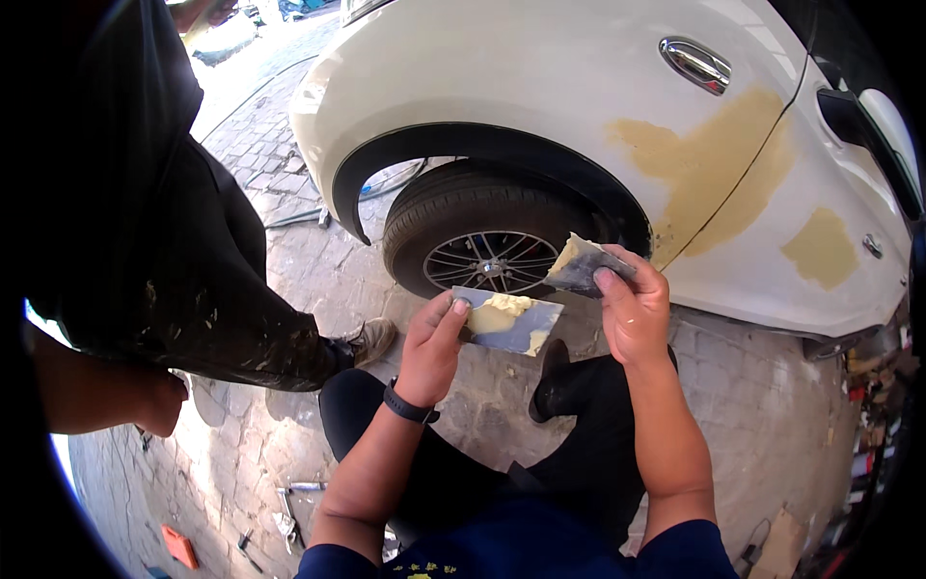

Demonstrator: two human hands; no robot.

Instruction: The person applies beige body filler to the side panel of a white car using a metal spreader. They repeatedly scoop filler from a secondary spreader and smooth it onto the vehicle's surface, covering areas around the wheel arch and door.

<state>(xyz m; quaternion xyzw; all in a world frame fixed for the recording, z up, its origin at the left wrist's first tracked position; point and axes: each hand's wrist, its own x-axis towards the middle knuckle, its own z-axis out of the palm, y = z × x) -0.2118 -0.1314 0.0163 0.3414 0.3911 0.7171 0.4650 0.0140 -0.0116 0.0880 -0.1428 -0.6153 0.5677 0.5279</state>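
Observation:
My left hand (432, 345) pinches the left end of a flat grey putty plate (494, 338), thumb on top, with pale yellow body filler (502, 309) spread across it. Held higher and to the right, a dark grey putty spreader (579, 267) is gripped between the thumb and fingers of my right hand (637, 307). Yellow filler coats the spreader's far left edge. The two tools are close together but apart, in front of the wheel (490, 261) of a white car (540, 72). Patches of tan filler (709, 169) cover part of the fender and door.
On the left stands another person in dark, stained trousers (246, 318), one hand (154, 400) hanging nearby. Tools, including a metal wrench-like one (286, 507), and an orange block (179, 546) lie on the paved floor (251, 454). A hose (289, 220) runs behind the wheel.

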